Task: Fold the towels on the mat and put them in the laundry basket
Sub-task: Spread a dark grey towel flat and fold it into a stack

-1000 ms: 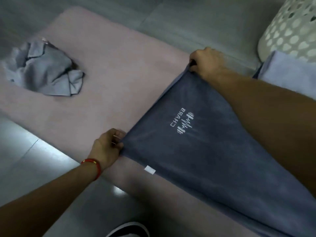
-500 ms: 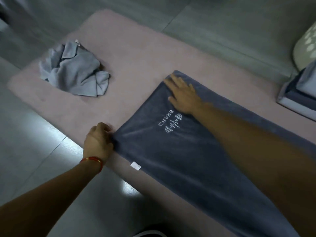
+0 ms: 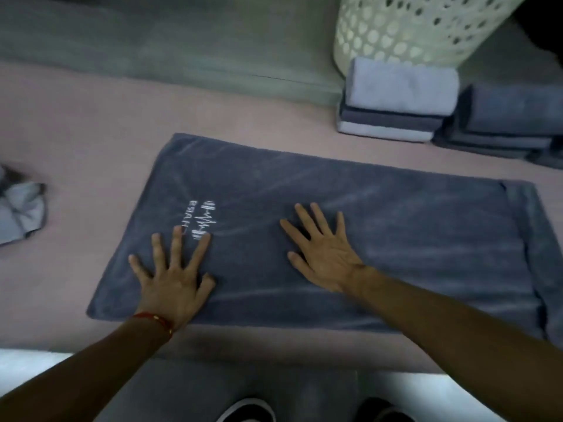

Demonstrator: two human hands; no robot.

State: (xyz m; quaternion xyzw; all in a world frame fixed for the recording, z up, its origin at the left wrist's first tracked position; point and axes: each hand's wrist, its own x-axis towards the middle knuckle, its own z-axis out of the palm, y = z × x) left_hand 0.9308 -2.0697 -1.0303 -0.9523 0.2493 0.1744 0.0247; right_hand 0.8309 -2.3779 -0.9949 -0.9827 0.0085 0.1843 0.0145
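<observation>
Both hands, left (image 3: 170,278) and right (image 3: 323,257), press flat-fingered (no grip) on the dark towel (image 3: 396,239), its right end cut off.

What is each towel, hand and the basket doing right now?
Dark towel: spread flat on the pink mat.
Left hand: flat on it, fingers spread.
Right hand: flat on it, fingers spread.
Crumpled grey towel: unfolded, on the mat.
Folded towels: stacked beside the basket.
Laundry basket: upright; inside hidden.
</observation>
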